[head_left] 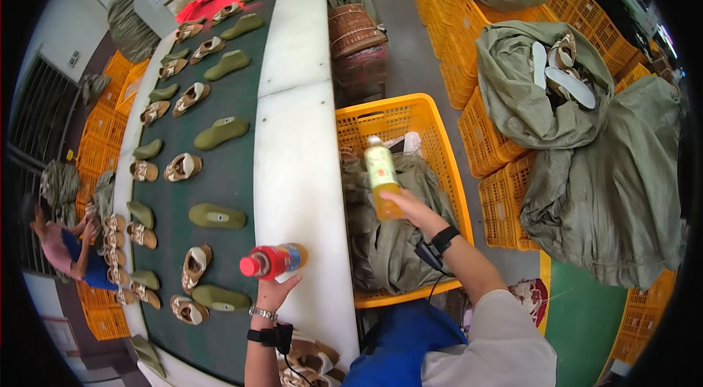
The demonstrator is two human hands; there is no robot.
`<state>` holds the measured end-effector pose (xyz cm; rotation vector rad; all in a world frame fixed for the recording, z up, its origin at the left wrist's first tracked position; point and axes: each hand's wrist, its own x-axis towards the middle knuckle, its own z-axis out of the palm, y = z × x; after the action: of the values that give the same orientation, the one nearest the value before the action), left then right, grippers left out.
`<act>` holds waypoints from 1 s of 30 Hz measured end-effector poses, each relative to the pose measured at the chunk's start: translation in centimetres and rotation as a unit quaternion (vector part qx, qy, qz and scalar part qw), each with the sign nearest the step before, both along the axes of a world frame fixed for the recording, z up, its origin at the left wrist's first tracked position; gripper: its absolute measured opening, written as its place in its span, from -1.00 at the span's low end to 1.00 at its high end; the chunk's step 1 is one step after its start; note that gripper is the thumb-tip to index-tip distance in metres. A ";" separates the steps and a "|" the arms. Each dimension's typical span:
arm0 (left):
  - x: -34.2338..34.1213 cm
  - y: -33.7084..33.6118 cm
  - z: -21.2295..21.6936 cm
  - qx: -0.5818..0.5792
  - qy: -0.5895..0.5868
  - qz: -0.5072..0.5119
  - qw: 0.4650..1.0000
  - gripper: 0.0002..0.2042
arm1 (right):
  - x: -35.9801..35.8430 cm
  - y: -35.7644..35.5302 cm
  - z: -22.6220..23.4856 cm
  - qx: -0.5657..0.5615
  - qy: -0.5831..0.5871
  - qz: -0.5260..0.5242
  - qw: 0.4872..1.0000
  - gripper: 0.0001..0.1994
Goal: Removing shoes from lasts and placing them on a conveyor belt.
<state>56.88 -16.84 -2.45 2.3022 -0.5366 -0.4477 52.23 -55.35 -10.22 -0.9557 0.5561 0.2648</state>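
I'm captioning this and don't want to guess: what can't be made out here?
All in the head view:
- Left hand's grip: mostly hidden by the red-capped bottle.
- Label details on the yellow bottle in the right hand: blurred.
- What, if anything, lies under the grey-green cloth in the crate: hidden by its folds.
- Shoes at bottom: cut off by the lower edge.
- The co-worker's hands: too small.

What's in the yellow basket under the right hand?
Crumpled green cloth, plus something whitish at the far end. What's beneath the cloth is hidden; the bottle in the right hand covers some.
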 end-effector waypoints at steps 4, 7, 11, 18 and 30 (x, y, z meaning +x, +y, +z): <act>0.5 -1.9 -1.3 -0.134 0.046 0.130 0.981 -0.40 | 0.1 -4.1 -5.4 -0.059 0.149 -0.005 0.987 -0.41; 0.2 -2.5 -1.3 -0.124 0.130 0.170 0.969 -0.42 | 3.9 -5.4 -7.9 -0.040 0.161 -0.112 0.980 -0.33; -0.4 -3.2 -0.8 -0.159 0.076 0.185 0.967 -0.46 | 8.1 -1.5 -8.0 -0.159 0.097 0.023 0.982 -0.41; 0.0 -10.6 3.7 -0.177 0.239 0.126 0.946 -0.60 | 0.4 7.7 5.8 -0.365 -0.462 0.151 0.794 -0.26; -2.9 -11.1 7.6 -0.013 0.073 -0.099 0.992 -0.51 | 6.3 -1.9 -8.0 0.121 0.072 -0.115 0.983 -0.38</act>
<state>53.97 -27.96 5.12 2.1804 -0.6954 -0.6956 58.57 -57.24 -18.17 -0.6328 0.7427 0.1888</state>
